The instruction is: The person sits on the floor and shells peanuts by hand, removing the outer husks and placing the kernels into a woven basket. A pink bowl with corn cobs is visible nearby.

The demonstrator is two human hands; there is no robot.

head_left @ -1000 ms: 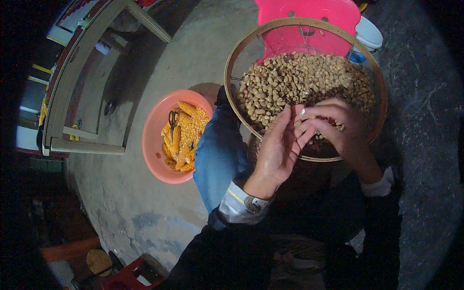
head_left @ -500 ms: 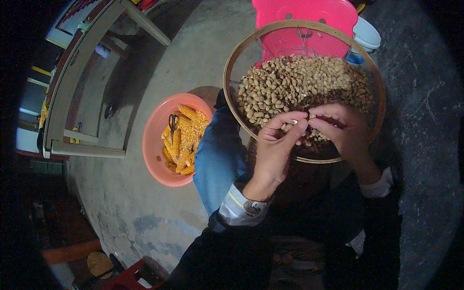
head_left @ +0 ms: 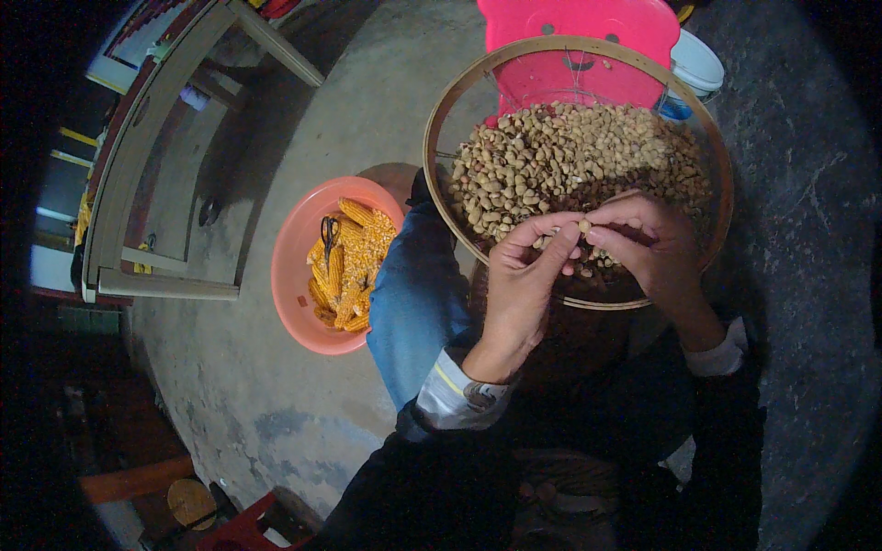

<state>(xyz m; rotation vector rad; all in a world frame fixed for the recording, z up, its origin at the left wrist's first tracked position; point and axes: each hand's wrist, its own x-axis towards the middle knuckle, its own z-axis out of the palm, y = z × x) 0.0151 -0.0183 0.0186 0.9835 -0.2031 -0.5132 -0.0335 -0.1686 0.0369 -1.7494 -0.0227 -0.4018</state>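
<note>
A round wooden-rimmed sieve (head_left: 439,110) holds a broad heap of unshelled peanuts (head_left: 560,151). Over its near side, my left hand (head_left: 528,275) and my right hand (head_left: 657,243) meet fingertip to fingertip. Between them is a small pale peanut (head_left: 585,226), pinched by thumb and forefinger from both sides. The other fingers of each hand curl inward, and what may lie behind them is partly hidden. Loose peanuts and dark bits show in the shade below my fingers.
An orange basin (head_left: 289,312) of corn cobs and kernels, with black-handled scissors (head_left: 329,237) on top, stands left of my knee. Behind the sieve are a pink plastic chair (head_left: 574,28) and a white bucket (head_left: 695,62). A wooden table frame (head_left: 170,286) stands farther left.
My fingertips have drawn closer together, and a peanut now shows between them. The pale piece seen earlier in my left fingers is no longer visible. Both arms stay in place.
</note>
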